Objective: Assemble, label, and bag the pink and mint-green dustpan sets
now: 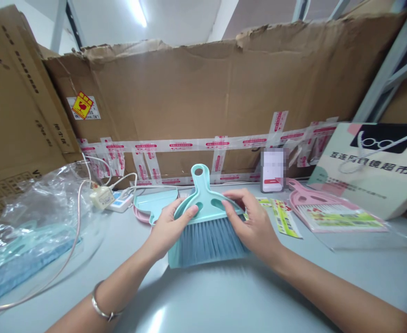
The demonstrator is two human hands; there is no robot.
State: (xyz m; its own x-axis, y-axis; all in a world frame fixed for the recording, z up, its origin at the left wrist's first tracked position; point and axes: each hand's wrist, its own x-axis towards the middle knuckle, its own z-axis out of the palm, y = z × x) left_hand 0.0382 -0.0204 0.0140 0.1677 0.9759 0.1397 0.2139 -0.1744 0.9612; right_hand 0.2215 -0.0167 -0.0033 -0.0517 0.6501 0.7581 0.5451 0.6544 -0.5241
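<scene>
In the middle of the table a mint-green hand brush [208, 240] with blue-grey bristles lies against a matching dustpan [174, 256], whose edge shows behind and left of the bristles. The handle with its hanging hole points up and away from me. My left hand [170, 226] is closed on the left side of the brush and dustpan, thumb on the front near an oval cutout. On the opposite side my right hand [253, 224] grips the right shoulder of the brush, thumb at the other cutout. Most fingers are hidden behind.
Stacked mint and pink dustpans [154, 201] lie behind my left hand. A bagged mint set [23, 249], a cable and a power strip [120, 202] are left. Right are yellow label cards [286, 218], a bagged pink set [335, 212], a phone [272, 170] and a paper bag [369, 171]. Cardboard [175, 101] walls the back.
</scene>
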